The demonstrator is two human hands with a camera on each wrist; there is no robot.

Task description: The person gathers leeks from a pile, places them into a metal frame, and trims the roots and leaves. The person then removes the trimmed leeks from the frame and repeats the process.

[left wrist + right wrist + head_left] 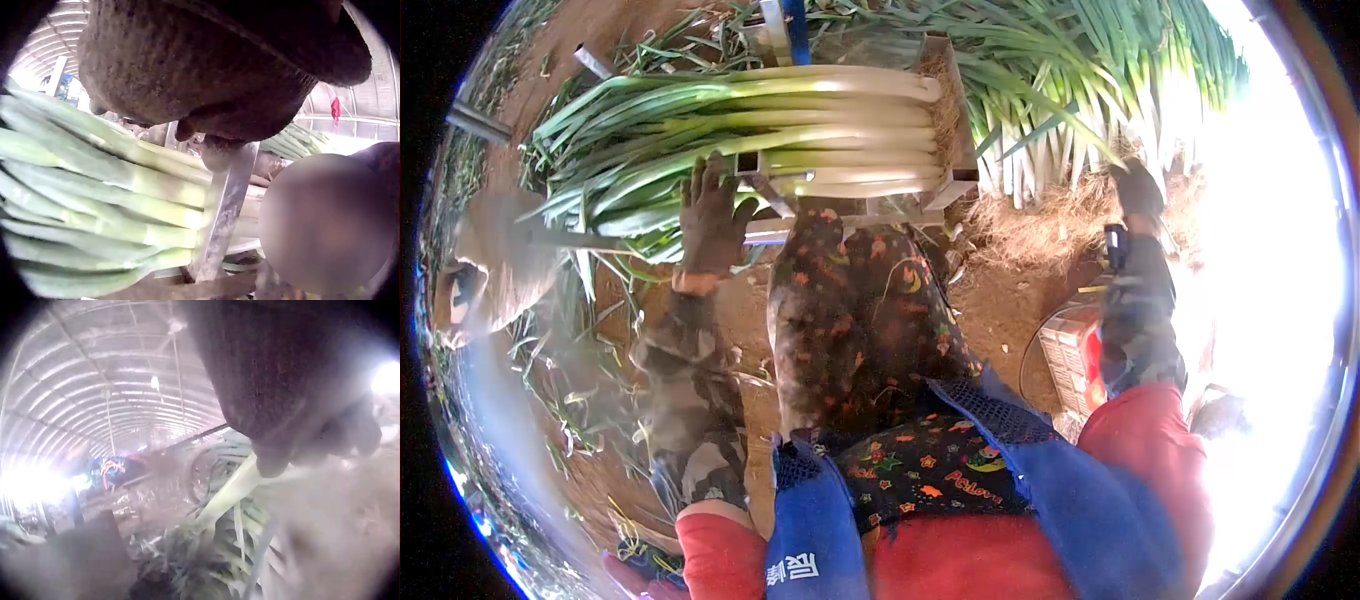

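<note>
Several thick green onions (840, 130) lie side by side in a metal rack (963, 120), white root ends to the right and leaves to the left. My gloved left hand (715, 225) is at the rack's near side, fingers extended over the leaves beside a square metal post (225, 219). Far to the right, my gloved right hand (1140, 190) grips a single green onion (234, 487) near its white end. Its pale stalk slants away from my fingers, leaves toward the pile. The glove hides where my fingers wrap round it.
A large pile of green onions (1090, 60) lies behind and right of the rack, roots toward me. A crate (1072, 355) sits on the soil at right. Loose leaves litter the ground (570, 370) at left. A person in a pale head covering (500, 260) is at far left.
</note>
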